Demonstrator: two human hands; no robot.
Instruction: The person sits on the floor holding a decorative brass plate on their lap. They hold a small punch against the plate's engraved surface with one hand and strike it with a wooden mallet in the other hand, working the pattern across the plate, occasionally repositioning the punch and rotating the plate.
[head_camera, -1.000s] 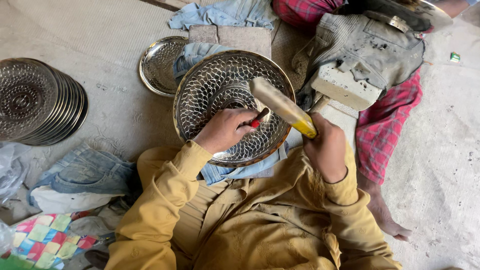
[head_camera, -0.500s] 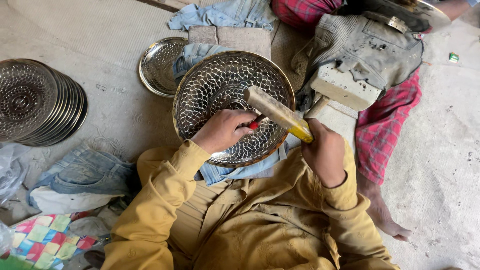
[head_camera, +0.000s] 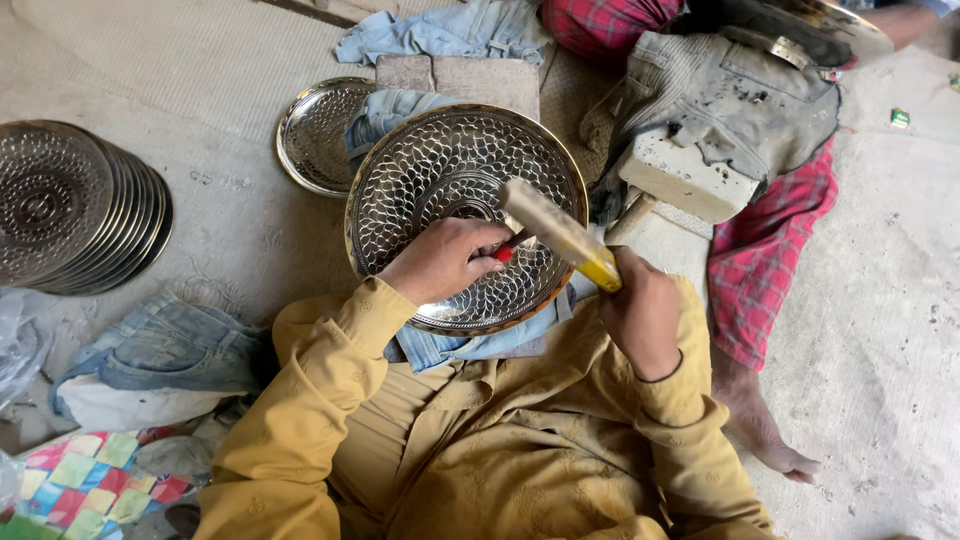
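— From up over the shoulders, what do you see?

— A round metal tray (head_camera: 440, 180) with a scale pattern punched across it, lying on blue denim cloth (head_camera: 470, 345) in the person's lap, tilted a little toward them. The left hand (head_camera: 445, 260) rests on the lower middle of the tray, its fingers closed around a small red-tipped punch (head_camera: 503, 253) whose tip meets the metal.

— And the other hand?

— The right hand (head_camera: 640, 315) is clenched tight on the yellow end of a wooden mallet (head_camera: 555, 230). The mallet's pale head slants up and left above the tray, just over the punch; I cannot tell whether it touches.

— What is around them?

— A stack of patterned trays (head_camera: 70, 205) sits on the floor, well apart to the left. A smaller plain dish (head_camera: 310, 140) lies just beside the worked tray, partly under cloth. Crumpled jeans (head_camera: 160, 350) and a patchwork cloth (head_camera: 85, 475) lie at the lower left.

— Anyone else?

— Another person sits opposite in red checked trousers (head_camera: 770, 250), bare foot (head_camera: 765, 430) on the floor, with a pale block-headed mallet (head_camera: 685, 180) resting near the tray's right rim.
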